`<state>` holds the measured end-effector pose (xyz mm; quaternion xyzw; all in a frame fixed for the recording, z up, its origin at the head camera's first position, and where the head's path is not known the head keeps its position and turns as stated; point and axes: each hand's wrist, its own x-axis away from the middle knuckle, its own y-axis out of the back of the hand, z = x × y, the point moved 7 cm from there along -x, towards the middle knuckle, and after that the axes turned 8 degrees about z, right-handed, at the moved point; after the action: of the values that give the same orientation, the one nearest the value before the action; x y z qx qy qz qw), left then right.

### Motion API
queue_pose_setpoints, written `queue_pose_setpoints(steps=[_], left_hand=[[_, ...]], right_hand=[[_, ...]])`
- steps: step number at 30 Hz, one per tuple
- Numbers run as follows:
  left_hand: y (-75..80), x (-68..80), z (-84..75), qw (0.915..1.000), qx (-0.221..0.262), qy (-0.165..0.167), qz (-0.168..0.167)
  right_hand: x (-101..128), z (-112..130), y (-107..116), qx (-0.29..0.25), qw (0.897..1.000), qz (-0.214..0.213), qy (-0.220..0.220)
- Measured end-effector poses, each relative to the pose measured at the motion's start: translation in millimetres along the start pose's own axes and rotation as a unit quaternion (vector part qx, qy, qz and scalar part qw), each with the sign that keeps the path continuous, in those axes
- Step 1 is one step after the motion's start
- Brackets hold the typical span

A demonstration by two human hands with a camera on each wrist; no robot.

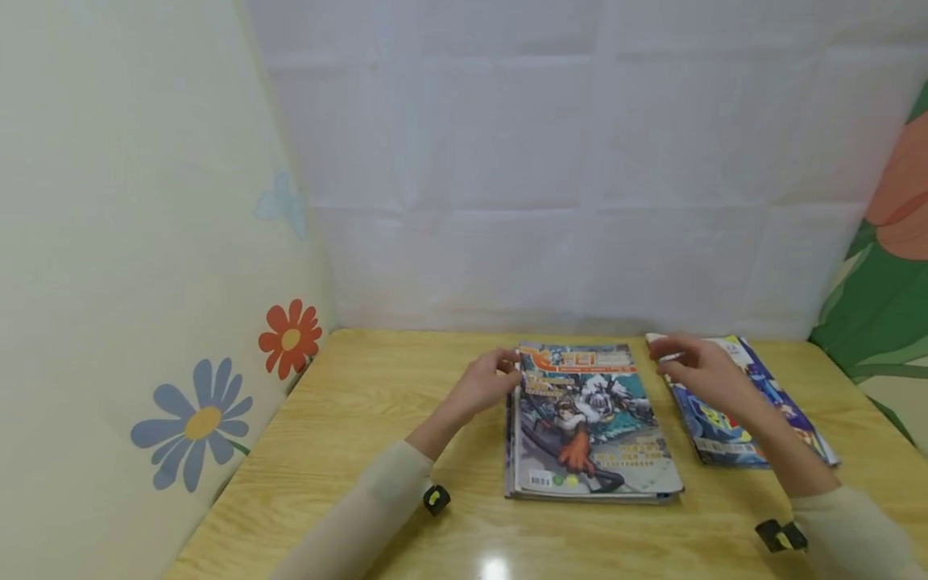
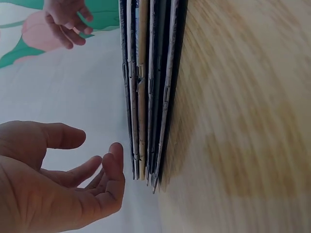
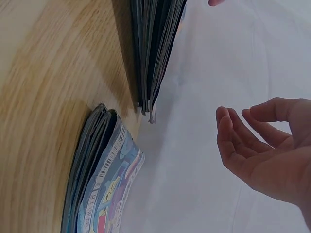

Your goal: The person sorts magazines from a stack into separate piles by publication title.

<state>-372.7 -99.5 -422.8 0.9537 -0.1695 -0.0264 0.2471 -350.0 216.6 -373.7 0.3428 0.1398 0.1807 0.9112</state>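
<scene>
A stack of comic magazines (image 1: 594, 419) lies on the table, its top cover showing cartoon figures under an orange and white title. Beside the stack's far left corner is my left hand (image 1: 489, 380), fingers loosely bent and nothing held. In the left wrist view its fingertips are close to the layered spines (image 2: 146, 87). My right hand (image 1: 703, 372) hovers over a second magazine stack (image 1: 714, 427) with a blue, colourful cover. Its fingers curve loosely around air, well above that stack in the right wrist view. The right forearm hides part of the cover.
The wooden table (image 1: 377, 403) meets a white sheet (image 1: 493, 201) behind both stacks. A wall with painted flowers (image 1: 203, 423) stands at the left, and another with a large painted bloom (image 1: 899, 201) at the right. A strip of tabletop separates the two stacks.
</scene>
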Motion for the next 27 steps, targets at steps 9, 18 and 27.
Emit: queue_pose_setpoints(steps=[9, 18, 27], left_hand=[[-4.5, -1.3, 7.7, 0.9987, -0.035, 0.029, 0.023], [-11.0, -2.8, 13.8, 0.9960, -0.037, 0.063, 0.051], [-13.2, -1.2, 19.1, 0.9939, 0.004, 0.082, 0.074]], right_hand=[[-3.9, -7.0, -8.3, 0.025, 0.999, 0.016, -0.027], [-1.2, -20.7, -26.5, 0.055, 0.991, 0.100, -0.072], [2.9, -33.7, -36.5, -0.023, 0.979, 0.135, -0.153]])
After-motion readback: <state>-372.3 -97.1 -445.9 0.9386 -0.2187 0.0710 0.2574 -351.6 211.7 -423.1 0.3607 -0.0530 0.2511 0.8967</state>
